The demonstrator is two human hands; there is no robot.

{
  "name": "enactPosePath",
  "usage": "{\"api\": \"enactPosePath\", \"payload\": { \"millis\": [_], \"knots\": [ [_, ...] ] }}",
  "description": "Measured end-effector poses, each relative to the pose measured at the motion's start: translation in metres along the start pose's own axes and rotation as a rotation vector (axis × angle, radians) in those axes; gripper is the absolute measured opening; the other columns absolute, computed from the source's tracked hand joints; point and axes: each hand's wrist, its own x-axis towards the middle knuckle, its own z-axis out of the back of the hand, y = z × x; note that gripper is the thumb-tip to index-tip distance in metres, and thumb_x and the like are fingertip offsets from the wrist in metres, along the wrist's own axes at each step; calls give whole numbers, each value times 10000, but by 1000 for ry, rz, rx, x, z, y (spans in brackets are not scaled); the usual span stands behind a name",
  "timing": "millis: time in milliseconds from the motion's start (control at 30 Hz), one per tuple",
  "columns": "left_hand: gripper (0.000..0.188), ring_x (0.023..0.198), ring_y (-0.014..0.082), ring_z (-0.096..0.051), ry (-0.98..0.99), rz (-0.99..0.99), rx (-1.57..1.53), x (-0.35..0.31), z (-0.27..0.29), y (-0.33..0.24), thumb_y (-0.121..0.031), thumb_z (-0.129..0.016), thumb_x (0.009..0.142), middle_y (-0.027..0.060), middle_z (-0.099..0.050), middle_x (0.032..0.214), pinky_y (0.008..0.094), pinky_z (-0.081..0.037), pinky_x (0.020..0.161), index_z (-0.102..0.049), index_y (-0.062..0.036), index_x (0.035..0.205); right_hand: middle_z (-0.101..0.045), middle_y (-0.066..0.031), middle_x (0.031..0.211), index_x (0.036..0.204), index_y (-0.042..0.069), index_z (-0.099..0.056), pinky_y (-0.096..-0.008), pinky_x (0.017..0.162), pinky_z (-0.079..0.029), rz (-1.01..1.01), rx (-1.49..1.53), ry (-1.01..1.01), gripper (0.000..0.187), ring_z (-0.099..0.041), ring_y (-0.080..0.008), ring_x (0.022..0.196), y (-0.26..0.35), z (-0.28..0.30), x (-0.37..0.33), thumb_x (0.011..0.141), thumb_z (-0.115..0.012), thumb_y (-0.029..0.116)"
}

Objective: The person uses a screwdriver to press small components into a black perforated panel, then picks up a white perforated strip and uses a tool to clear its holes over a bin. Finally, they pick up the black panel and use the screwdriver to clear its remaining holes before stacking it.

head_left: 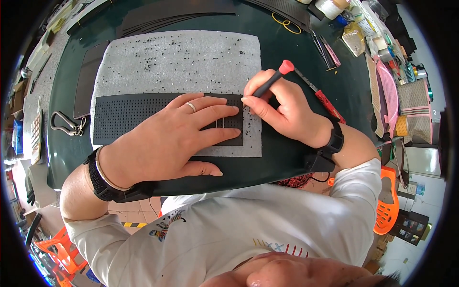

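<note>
A black sheet (pixel 129 117) full of small holes lies on a white foam mat (pixel 177 57) strewn with tiny black bits. My left hand (pixel 162 136) rests flat across the sheet, fingers spread toward its right end. Two thin pale lines cross the sheet between those fingertips. In my right hand (pixel 294 110) is a small screwdriver (pixel 266 86) with a black handle and red end cap, pinched between thumb and fingers. It leans down toward the sheet's right edge; its tip is too small to make out.
A dark flat device (pixel 91 79) and a metal carabiner (pixel 66 124) lie at the left. More black sheets (pixel 181 16) are stacked at the back. To the right lie tweezers (pixel 321 50), a red-handled cutter (pixel 329 106) and assorted supplies. An orange chair (pixel 387 210) stands beyond the table.
</note>
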Motion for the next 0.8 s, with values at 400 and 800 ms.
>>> {"api": "enactPosePath", "payload": {
  "millis": [400,800],
  "knots": [
    [603,1312,360,-446,49,86,22,-4,2,4,-356,-736,811,147,-464,1408,473,-367,1110,-555,-111,1331,-599,-13,881,1106,31,-520,-227,605,-444,-29,137,-34,169,-542,-67,687,-7,0,3,968,-611,66],
    [688,1093,287,-548,-205,271,258,-12,2,4,-496,-767,744,107,-548,1138,389,-446,939,-581,-58,1241,-558,8,816,1289,23,-455,-220,614,-431,-254,-284,-102,420,-481,-61,650,-27,30,22,940,-672,106]
  ]
}}
